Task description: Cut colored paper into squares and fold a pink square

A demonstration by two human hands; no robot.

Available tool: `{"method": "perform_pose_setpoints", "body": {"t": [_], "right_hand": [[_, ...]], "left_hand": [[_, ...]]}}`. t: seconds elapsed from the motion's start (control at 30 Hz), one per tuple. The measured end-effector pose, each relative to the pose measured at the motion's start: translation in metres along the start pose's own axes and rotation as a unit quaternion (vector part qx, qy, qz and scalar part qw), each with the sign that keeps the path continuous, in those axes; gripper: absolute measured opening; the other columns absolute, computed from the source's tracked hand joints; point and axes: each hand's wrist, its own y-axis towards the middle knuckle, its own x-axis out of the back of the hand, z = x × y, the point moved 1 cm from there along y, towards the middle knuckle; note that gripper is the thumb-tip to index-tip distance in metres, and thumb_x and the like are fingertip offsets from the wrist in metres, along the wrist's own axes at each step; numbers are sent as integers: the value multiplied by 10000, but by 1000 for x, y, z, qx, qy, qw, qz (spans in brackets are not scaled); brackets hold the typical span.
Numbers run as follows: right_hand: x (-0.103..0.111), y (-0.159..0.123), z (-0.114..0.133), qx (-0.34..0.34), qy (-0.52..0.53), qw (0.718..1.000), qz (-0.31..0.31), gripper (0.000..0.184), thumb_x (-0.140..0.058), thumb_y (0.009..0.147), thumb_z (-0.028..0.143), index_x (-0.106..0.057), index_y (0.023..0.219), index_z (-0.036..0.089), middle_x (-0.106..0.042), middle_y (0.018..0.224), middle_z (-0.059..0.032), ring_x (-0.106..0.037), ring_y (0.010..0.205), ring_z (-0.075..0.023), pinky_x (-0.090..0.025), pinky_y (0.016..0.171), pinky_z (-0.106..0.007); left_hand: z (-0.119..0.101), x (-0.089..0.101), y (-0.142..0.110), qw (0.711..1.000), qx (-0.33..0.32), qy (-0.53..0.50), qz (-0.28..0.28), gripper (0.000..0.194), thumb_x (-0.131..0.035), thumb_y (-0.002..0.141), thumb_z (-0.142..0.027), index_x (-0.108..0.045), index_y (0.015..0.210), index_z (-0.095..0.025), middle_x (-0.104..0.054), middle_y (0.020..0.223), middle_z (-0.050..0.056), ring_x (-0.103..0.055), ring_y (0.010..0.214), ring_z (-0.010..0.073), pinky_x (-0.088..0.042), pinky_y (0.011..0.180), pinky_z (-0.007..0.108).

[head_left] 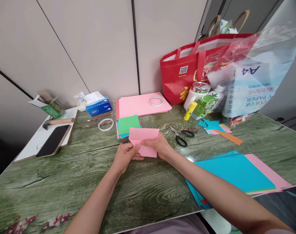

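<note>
A piece of pink paper (144, 134) with a crease across it is held up over the table between both hands. My left hand (126, 155) pinches its lower left edge, thumb in front and fingers behind. At the right side, my right hand (161, 145) grips the paper with the thumb lying across its face. Just behind it lies a stack of small coloured squares, a green sheet (128, 125) on top. Black-handled scissors (181, 134) rest spread apart on the table to the right of my right hand.
Around the green table (138, 195) are a tape roll (105, 124), tissue pack (98, 106), phone (54, 139), hammer (59, 122), pink sheets (138, 105), glue stick (190, 110), red bag (177, 76), paper scraps (227, 136) and blue sheets (233, 172) under my right forearm.
</note>
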Motion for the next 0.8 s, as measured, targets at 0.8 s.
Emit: {"method": "perform_pose_setpoints", "body": {"t": [0.8], "right_hand": [[13, 11, -2, 90, -169, 981, 20, 606, -753, 481, 228, -532, 1040, 154, -639, 867, -29, -578, 756, -165, -464, 698, -293]], "left_hand": [[-11, 14, 1, 996, -26, 38, -75, 232, -757, 556, -278, -668, 678, -101, -652, 530, 30, -593, 461, 119, -501, 484, 218]]}}
